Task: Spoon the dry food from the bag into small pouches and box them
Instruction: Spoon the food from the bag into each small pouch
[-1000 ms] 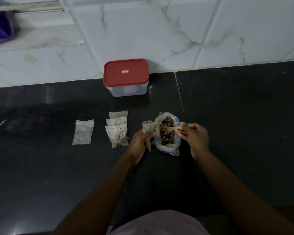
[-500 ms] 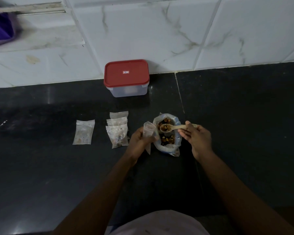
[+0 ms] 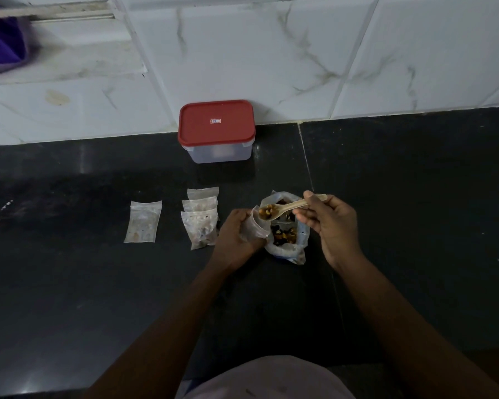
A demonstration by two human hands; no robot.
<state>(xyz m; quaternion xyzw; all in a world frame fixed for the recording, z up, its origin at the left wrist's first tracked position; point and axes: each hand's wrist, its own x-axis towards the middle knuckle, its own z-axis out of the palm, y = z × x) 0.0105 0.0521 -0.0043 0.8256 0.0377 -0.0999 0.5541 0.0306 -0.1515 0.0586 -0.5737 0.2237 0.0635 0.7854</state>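
An open clear bag of dry food (image 3: 287, 239) stands on the black counter. My left hand (image 3: 236, 236) grips a small clear pouch (image 3: 255, 227) with its mouth up, just left of the bag. My right hand (image 3: 327, 223) pinches the handle of a pale spoon (image 3: 285, 208), whose bowl holds brown and yellow pieces right over the pouch mouth. Three filled pouches (image 3: 200, 217) lie overlapped to the left, and a single pouch (image 3: 143, 221) lies further left. A clear box with a shut red lid (image 3: 216, 129) stands by the wall.
The white marble-tiled wall (image 3: 300, 53) rises behind the box. A purple thing (image 3: 0, 47) hangs at the top left. The black counter (image 3: 415, 182) stretches right and left of the work spot; its front edge runs near my body.
The spoon rose out of the bag loaded with food and moved left to the pouch mouth. My left hand lifted the pouch slightly toward it.
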